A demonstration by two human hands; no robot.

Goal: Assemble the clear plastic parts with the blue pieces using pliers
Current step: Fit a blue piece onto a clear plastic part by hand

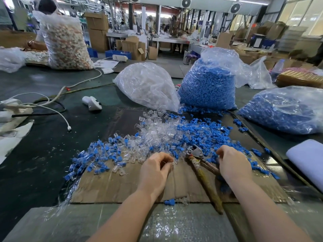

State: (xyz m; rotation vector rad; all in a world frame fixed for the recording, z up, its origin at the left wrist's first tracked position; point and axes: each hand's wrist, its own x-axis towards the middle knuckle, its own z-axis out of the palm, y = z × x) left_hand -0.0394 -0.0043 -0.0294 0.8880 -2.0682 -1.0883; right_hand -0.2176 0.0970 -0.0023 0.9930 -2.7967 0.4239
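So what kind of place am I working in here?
Most likely a factory assembly floor: bulk bags of blue pieces and clear parts on the bench, stacked cardboard cartons behind, and more workbenches farther back.

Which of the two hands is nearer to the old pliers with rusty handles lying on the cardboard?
Right. The right hand lies over one rusty handle of the old pliers, beside their metal head. The left hand is further left, apart from them, pinching a small clear plastic part.

A dark green bench (43, 154) carries a cardboard sheet (122, 187) at its near edge, with bags (148, 84) behind.
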